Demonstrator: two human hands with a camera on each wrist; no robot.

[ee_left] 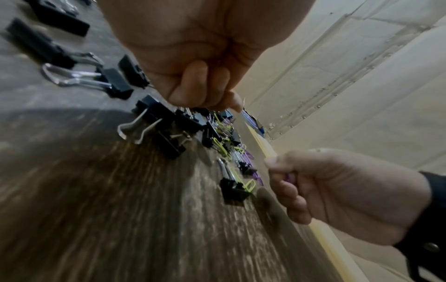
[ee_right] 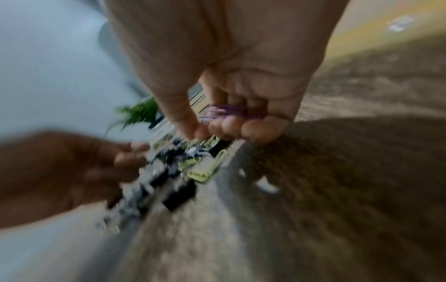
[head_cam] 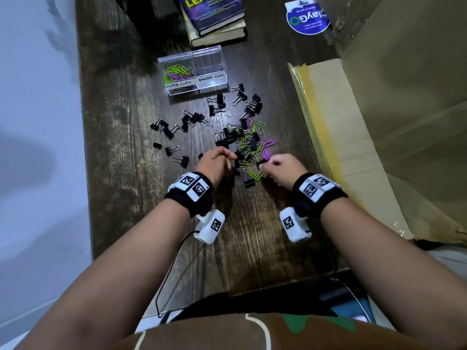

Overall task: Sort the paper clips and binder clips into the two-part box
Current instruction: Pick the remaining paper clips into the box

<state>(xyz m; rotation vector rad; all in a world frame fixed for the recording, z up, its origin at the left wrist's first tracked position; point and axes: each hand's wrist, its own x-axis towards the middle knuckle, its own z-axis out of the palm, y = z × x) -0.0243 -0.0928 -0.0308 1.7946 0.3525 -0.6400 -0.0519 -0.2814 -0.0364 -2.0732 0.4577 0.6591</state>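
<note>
Head view: two-part box point(head_cam: 193, 72), paper clips point(head_cam: 177, 73) gathered in its left compartment, binder side apparently unfilled. Mixed pile point(head_cam: 249, 142) lay loose on table point(head_cam: 121, 137). Right hand point(head_cam: 284, 170) was curled round purple paper clips point(ee_right: 228, 111), seemingly batched for one trip; left hand point(head_cam: 214, 160) was pinched on a thin clip.

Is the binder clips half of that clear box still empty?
Empty. The binder clips compartment shows only clear plastic, while the paper clips compartment holds green and purple clips.

Stacked books point(head_cam: 214, 18), cardboard box point(head_cam: 394, 117), sticker point(head_cam: 307, 17)
</note>
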